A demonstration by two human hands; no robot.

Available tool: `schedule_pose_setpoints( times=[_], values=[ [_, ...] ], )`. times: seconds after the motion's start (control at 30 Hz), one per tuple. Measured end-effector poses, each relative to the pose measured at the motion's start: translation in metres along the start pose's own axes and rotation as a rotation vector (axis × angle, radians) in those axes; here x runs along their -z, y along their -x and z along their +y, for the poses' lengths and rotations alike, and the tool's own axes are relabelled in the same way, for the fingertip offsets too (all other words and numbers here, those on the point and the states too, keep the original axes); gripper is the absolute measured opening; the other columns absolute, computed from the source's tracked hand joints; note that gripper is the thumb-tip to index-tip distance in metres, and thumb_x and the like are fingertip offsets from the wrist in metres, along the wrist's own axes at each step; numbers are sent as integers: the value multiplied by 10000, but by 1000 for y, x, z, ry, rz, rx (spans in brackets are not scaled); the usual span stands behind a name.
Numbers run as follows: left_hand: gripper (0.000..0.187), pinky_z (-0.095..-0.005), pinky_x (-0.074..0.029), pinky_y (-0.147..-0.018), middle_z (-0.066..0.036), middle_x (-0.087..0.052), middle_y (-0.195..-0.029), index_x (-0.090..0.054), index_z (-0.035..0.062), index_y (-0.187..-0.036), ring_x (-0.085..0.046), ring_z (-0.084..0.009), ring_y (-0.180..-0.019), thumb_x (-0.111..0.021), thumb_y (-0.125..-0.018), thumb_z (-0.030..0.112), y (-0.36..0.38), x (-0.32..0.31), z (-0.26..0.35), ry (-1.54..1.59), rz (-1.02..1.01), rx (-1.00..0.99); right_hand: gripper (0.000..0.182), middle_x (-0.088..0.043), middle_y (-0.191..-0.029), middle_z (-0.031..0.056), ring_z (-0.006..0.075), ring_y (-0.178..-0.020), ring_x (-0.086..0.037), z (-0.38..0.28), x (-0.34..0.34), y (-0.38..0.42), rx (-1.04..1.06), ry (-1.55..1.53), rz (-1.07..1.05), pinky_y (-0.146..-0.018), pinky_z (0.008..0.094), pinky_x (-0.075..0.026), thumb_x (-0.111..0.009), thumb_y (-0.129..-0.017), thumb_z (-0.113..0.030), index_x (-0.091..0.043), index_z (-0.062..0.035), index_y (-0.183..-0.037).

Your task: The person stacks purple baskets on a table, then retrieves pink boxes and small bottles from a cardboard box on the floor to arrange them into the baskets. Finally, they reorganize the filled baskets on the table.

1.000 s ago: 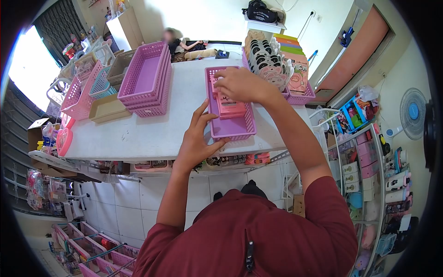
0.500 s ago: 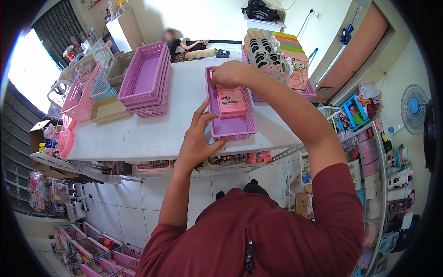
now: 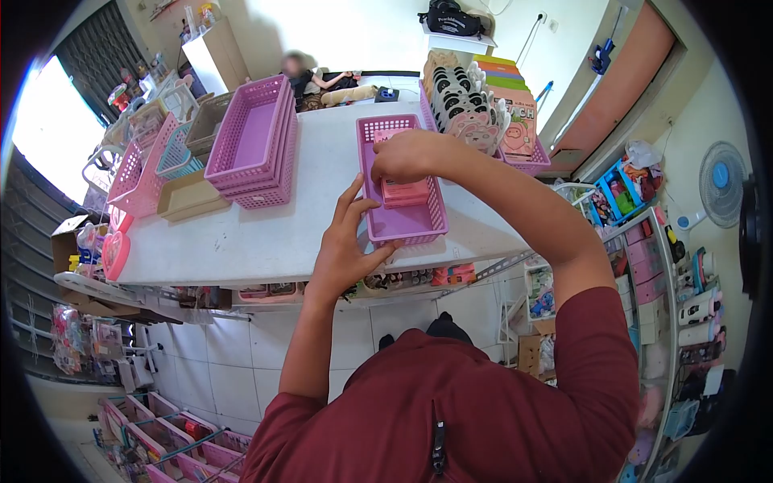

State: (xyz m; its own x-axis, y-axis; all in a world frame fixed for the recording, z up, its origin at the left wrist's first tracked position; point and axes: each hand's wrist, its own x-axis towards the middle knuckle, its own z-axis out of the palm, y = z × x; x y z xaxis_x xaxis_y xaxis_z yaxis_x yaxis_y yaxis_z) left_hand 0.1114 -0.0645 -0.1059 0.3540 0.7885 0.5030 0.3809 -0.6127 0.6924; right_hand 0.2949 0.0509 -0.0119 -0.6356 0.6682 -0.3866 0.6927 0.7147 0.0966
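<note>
A purple plastic basket with perforated sides stands lengthwise on the white table. Inside it lie pink boxes, one with its near part showing below my right hand and another pink box at the far end. My right hand is over the boxes, its fingers curled downward; what the fingertips hold, if anything, is hidden. Beside the basket's left wall, my left hand has its fingers spread, fingertips at the rim and thumb by the near corner.
Stacked purple baskets stand to the left, near a beige tray and a pink basket. Behind on the right, another basket holds panda-faced items and a peach-coloured booklet. A person sits beyond the white table.
My right hand has moved from the basket's far end toward me, over the pink boxes, covering the printed lid. A pink box now shows at the far end. My left hand stays put.
</note>
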Motion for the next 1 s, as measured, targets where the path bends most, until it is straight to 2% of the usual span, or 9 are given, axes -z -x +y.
schedule_pose_setpoints(
  times=[0.3,0.4,0.63,0.77,0.8,0.87,0.9,0.97,1.0],
  values=[
    [638,-415,-509,-1034,-173,-385,-1620,-581,46,-1257,-564,-339,-1341,-917,-733,187,1,-1,1,32,20,15,311,-667,-1133,137,328,-994,-702,-13,2,33,209,-168,74,-867,443,-561,-667,-893,-246,-771,-194,-1182],
    [638,-412,-505,-1040,-174,-382,-1622,-581,46,-1258,-557,-339,-1353,-917,-734,187,1,0,3,23,-1,43,287,-657,-1095,136,329,-928,-709,-14,-15,27,192,13,180,-827,453,-566,-701,-876,-259,-776,-178,-1141],
    [717,-435,-479,-1080,-183,-344,-1641,-545,42,-1322,-487,-353,-1412,-922,-736,211,1,-1,-3,9,-20,15,322,-647,-1113,132,330,-930,-709,-11,-21,51,172,-69,273,-819,461,-567,-749,-861,-278,-762,-142,-1153],
    [1051,-499,-346,-1210,-258,-228,-1666,-383,37,-1510,-299,-429,-1522,-958,-687,347,7,-1,2,0,62,-33,370,-651,-1051,114,283,-814,-673,-10,-27,132,179,-317,863,-729,418,-538,-762,-907,-298,-731,-108,-1223],
    [1265,-506,-262,-1245,-288,-168,-1675,-258,33,-1585,-208,-441,-1550,-979,-626,434,13,-2,-3,-63,85,-60,370,-651,-1051,114,283,-814,-673,-11,-27,164,135,-329,864,-729,418,-538,-762,-907,-298,-731,-108,-1223],
    [1174,-539,-355,-1181,-288,-265,-1637,-358,72,-1536,-364,-435,-1476,-917,-655,609,32,-3,3,-230,223,-273,420,-632,-903,59,210,-723,-598,-12,-39,236,237,-793,583,-645,333,-485,-799,-896,-305,-720,-82,-1244],
    [1120,-537,-433,-1098,-273,-366,-1578,-397,95,-1503,-458,-429,-1406,-887,-669,658,45,-12,10,-224,219,-398,420,-632,-903,59,210,-723,-598,-7,-64,260,132,-824,609,-645,333,-485,-799,-896,-305,-720,-82,-1244],
    [929,-511,-470,-1055,-254,-510,-1456,-499,70,-1424,-516,-401,-1358,-843,-766,629,71,-33,27,26,-150,-502,454,-588,-795,12,149,-688,-536,-4,-138,295,370,-1227,285,-604,267,-430,-824,-892,-310,-713,-57,-1253],
    [870,-497,-462,-1068,-246,-541,-1434,-527,53,-1405,-527,-379,-1351,-816,-810,619,80,-51,36,202,-411,-486,448,-619,-822,20,154,-706,-558,-13,-178,300,302,-1311,228,-624,286,-451,-807,-907,-333,-715,-52,-1244]
  ],
)
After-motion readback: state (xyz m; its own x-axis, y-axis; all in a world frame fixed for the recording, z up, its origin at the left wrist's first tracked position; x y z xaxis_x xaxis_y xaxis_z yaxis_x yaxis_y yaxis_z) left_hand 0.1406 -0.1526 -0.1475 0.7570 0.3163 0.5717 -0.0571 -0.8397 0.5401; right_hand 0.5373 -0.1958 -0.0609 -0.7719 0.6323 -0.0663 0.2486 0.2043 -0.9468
